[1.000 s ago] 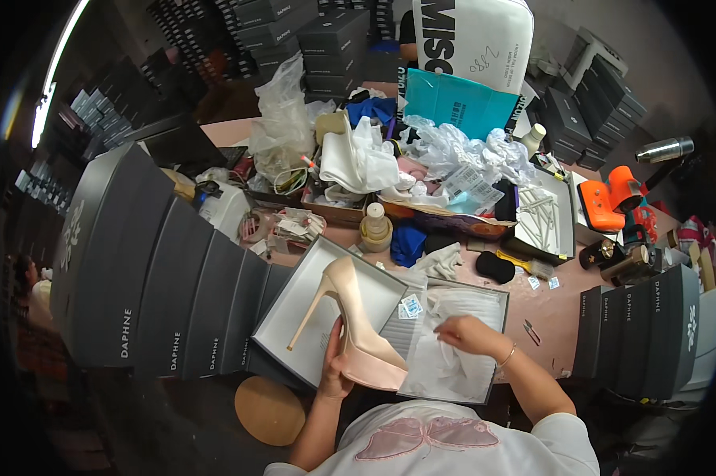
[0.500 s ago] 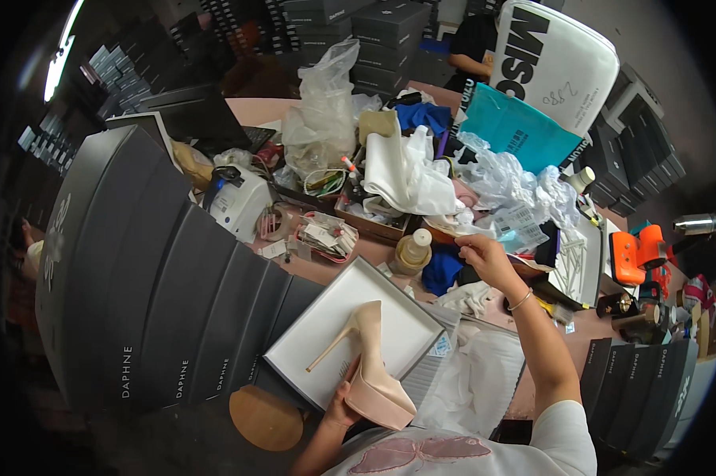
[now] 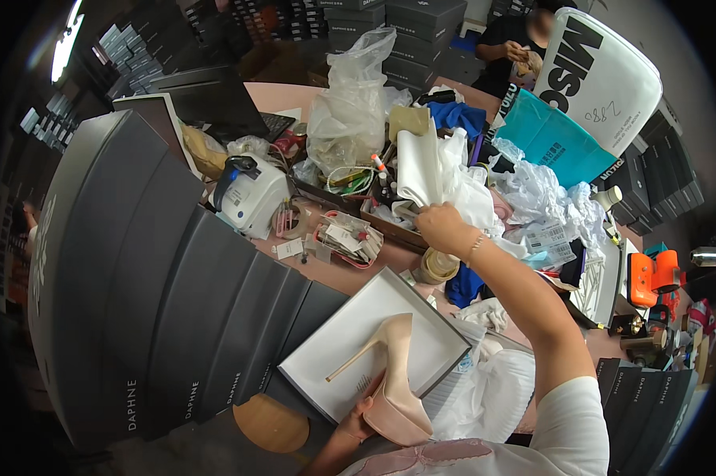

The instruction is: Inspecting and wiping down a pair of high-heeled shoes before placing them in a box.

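A pale beige satin high-heeled shoe (image 3: 397, 389) is tilted over a shallow grey box lid with a white inside (image 3: 326, 329). My left hand (image 3: 358, 420) grips the shoe near its sole, the slim heel pointing left. My right hand (image 3: 445, 228) is stretched out to a brown cardboard tray (image 3: 397, 232), its fingers closed at the lower edge of some white sheets (image 3: 421, 170). What those fingers pinch is hidden. Just below that hand stands a jar (image 3: 437, 266), partly covered by it. White tissue (image 3: 485, 393) lies in an open box beside the shoe.
Dark grey shoeboxes (image 3: 136, 293) are stacked high on the left; more stand at the lower right (image 3: 647, 404). A white label printer (image 3: 251, 198), a basket of tags (image 3: 348, 238), plastic bags (image 3: 342, 119) and an orange tool (image 3: 651, 276) crowd the table. Another person (image 3: 504, 47) sits across it.
My right hand has moved left and away from me, from beside the jar to the cardboard tray, now covering the jar's top. The shoe stays in my left hand. The view has shifted slightly.
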A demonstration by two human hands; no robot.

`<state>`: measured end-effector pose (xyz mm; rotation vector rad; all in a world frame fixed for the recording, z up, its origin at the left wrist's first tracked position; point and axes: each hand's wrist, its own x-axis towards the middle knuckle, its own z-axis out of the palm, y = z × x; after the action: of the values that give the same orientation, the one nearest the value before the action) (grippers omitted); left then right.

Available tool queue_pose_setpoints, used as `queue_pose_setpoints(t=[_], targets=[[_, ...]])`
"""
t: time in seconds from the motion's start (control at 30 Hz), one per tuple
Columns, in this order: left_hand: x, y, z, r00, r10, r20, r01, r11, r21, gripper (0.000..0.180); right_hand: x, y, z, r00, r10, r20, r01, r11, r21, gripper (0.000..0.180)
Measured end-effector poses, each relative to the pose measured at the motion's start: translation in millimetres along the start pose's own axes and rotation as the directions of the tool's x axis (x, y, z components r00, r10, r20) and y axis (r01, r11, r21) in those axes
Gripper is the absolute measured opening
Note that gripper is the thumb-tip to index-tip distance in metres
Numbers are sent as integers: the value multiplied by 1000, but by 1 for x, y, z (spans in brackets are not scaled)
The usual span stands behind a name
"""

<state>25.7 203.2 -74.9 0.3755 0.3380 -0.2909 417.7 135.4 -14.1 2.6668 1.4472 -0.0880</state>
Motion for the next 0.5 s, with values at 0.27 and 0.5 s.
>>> queue_pose_setpoints(t=[0.27, 0.5], targets=[[-4, -11, -19, 1000, 18, 3, -18, 999, -39, 105, -2, 39, 12, 920, 237, -314, -286, 951, -120, 81], [-2, -2, -8, 1000, 9, 0, -9, 999, -49, 104, 16, 79, 52, 952, 237, -192, -222, 970, 97, 27]])
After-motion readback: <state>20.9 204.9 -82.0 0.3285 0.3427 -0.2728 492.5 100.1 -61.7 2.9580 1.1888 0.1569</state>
